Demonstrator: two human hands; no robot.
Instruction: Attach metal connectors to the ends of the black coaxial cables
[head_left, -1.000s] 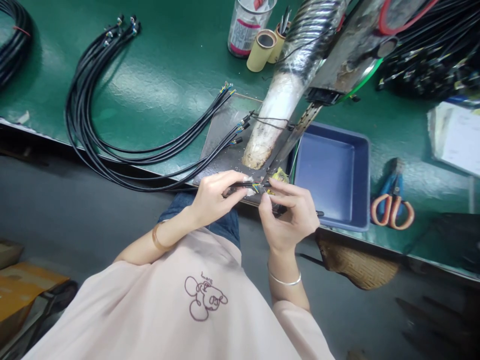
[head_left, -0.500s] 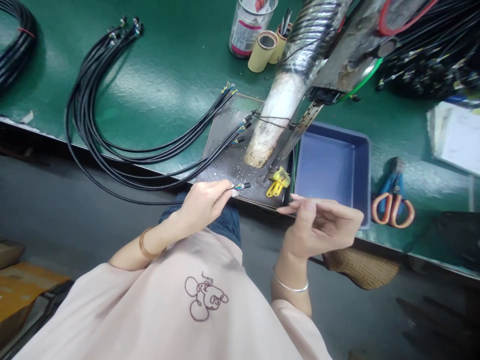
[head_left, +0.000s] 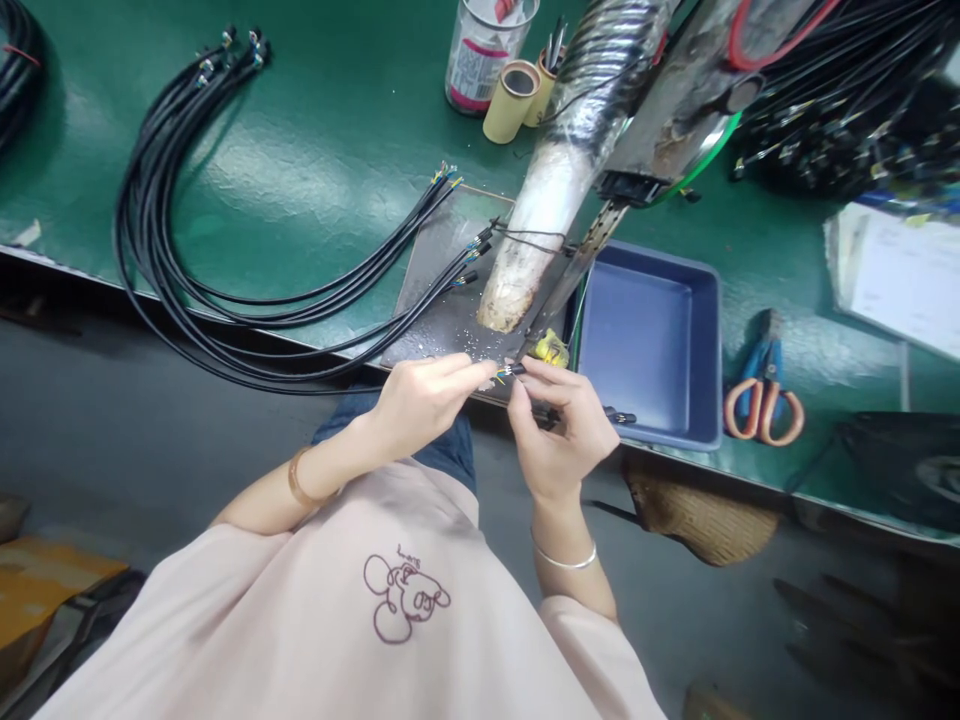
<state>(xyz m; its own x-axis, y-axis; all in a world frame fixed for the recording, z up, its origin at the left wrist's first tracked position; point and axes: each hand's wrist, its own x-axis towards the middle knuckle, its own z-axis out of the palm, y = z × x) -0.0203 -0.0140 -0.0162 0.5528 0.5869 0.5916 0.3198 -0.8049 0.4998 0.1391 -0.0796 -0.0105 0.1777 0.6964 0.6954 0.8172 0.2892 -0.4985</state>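
My left hand (head_left: 431,395) is closed in a pinch on a black cable (head_left: 341,390), just behind its end. Thin coloured wires and a small black connector (head_left: 514,369) stick out past those fingers. From the right, the thumb and fingertips of my right hand (head_left: 566,415) close around that connector. Several small black pieces (head_left: 621,416) show beside the right hand at the tray's near edge; whether the hand holds them is unclear. Other black cables (head_left: 150,200) lie in a loop to the left, their wired ends on a dark plate (head_left: 431,265). Behind the right fingertips sits a yellow object (head_left: 551,348), partly covered.
A foil-wrapped duct (head_left: 555,180) and a metal arm (head_left: 581,265) hang low over the plate. To the right are a blue tray (head_left: 641,340), orange-handled cutters (head_left: 763,400) and papers (head_left: 900,270). Yellow cups (head_left: 511,102) and a clear jar (head_left: 487,55) stand behind.
My right hand has moved left from in front of the tray to the cable end, and its fingers have closed there. My left hand stays on the cable. The view has shifted slightly.
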